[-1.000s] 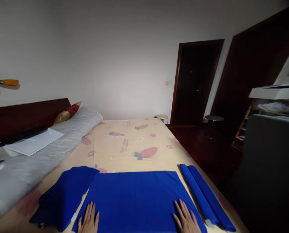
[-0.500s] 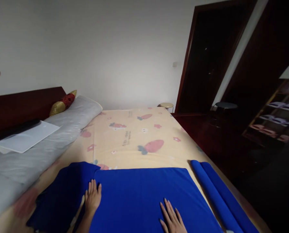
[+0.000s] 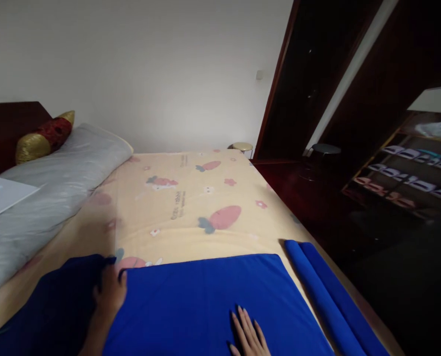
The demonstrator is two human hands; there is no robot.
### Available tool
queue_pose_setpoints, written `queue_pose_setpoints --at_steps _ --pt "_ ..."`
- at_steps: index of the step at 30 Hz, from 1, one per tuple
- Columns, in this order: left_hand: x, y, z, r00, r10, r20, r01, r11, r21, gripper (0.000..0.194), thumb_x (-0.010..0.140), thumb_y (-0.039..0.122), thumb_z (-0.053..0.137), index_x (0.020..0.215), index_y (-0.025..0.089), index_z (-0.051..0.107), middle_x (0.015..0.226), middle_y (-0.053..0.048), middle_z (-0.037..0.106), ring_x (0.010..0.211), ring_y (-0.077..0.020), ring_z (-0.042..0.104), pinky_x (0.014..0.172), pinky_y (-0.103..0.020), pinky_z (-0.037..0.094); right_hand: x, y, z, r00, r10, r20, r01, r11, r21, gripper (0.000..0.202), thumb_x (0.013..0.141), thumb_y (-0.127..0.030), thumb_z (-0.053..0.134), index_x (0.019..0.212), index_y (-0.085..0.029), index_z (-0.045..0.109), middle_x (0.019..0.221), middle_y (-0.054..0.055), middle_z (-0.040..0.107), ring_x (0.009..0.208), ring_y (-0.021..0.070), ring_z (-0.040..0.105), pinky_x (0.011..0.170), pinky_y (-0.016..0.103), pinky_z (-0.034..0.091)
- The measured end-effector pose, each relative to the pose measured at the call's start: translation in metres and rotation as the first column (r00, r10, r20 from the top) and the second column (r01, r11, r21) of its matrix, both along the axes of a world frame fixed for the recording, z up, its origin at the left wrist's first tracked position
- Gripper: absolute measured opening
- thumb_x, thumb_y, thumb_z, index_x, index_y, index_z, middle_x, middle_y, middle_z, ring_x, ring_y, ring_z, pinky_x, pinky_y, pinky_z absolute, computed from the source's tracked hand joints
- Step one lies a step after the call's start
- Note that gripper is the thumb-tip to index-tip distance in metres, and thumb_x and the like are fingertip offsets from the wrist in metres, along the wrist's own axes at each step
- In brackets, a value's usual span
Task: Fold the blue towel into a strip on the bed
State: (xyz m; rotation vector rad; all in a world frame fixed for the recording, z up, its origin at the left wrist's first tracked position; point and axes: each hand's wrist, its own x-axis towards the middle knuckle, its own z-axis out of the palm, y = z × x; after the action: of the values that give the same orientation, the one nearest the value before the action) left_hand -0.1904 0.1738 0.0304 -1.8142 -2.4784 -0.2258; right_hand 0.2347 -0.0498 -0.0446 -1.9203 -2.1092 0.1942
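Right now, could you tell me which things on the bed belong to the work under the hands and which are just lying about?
In hand:
- flat blue cloth, under the right hand
- left hand at its far left corner
- dark blue pile
- rolled blue cloths

Lying about:
- grey bolster
- gold-and-red cushion
- white sheet
- stool

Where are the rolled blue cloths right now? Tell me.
In the head view the rolled blue cloths lie side by side at lower right, along the bed's right edge, just right of the flat blue cloth under the right hand.
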Motion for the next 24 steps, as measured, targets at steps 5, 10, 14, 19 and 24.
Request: queue_pose_setpoints --at_steps 5,10,14,19,24 --pt "0.144 -0.04 -0.015 0.79 -0.609 -0.066 0.613 0.786 0.087 0.054 0.097 0.027 0.019 0.15 0.019 0.02 0.155 -0.006 0.033 0.144 -0.018 0.023 0.117 -0.04 0.02 -0.068 0.076 0.059 0.989 0.088 -0.118 -0.088 0.996 0.002 0.057 0.098 -0.042 0.025 0.149 -0.03 0.004 0.157 0.0 0.017 0.144 0.0219 0.022 0.116 0.043 0.025" --pt "0.183 -0.055 -0.023 0.645 -0.764 -0.007 0.764 0.645 -0.024 0.053 0.098 0.032 0.024 0.15 0.029 0.013 0.155 0.0 0.032 0.142 -0.0157 0.029 0.116 -0.039 0.023 -0.064 0.136 0.062 0.98 0.161 -0.114 -0.17 0.983 -0.075 0.053 0.098 -0.045 0.023 0.149 -0.032 0.014 0.158 0.001 0.019 0.145 0.0195 0.02 0.117 0.044 0.021" --pt "0.09 -0.037 -0.029 0.877 -0.478 -0.056 0.476 0.878 -0.046 0.053 0.097 0.04 0.022 0.149 0.03 0.023 0.156 -0.003 0.031 0.143 -0.021 0.027 0.115 -0.049 0.02 0.046 0.131 0.045 0.995 -0.085 0.058 0.09 0.993 -0.075 0.055 0.096 -0.051 0.026 0.147 -0.028 0.026 0.157 0.005 0.025 0.144 0.0222 0.022 0.116 0.047 0.021" --pt "-0.005 -0.025 -0.033 0.949 -0.294 -0.112 0.296 0.955 0.001 0.061 0.094 0.044 0.017 0.147 0.016 0.031 0.153 -0.014 0.036 0.142 -0.0285 0.028 0.113 -0.054 0.023 0.158 0.106 0.032 0.94 -0.292 0.175 0.282 0.956 0.084 0.064 0.094 -0.058 0.024 0.15 -0.026 0.019 0.157 0.005 0.027 0.144 0.0219 0.021 0.117 0.048 0.019" --pt "-0.005 -0.023 -0.02 0.954 -0.27 -0.132 0.27 0.963 -0.011 0.061 0.094 0.042 0.015 0.145 0.015 0.035 0.152 -0.013 0.037 0.141 -0.028 0.03 0.113 -0.054 0.024 0.166 0.105 0.03 0.933 -0.296 0.205 0.287 0.955 0.073 0.065 0.094 -0.058 0.02 0.149 -0.024 0.022 0.156 0.004 0.027 0.145 0.0202 0.02 0.117 0.047 0.019"
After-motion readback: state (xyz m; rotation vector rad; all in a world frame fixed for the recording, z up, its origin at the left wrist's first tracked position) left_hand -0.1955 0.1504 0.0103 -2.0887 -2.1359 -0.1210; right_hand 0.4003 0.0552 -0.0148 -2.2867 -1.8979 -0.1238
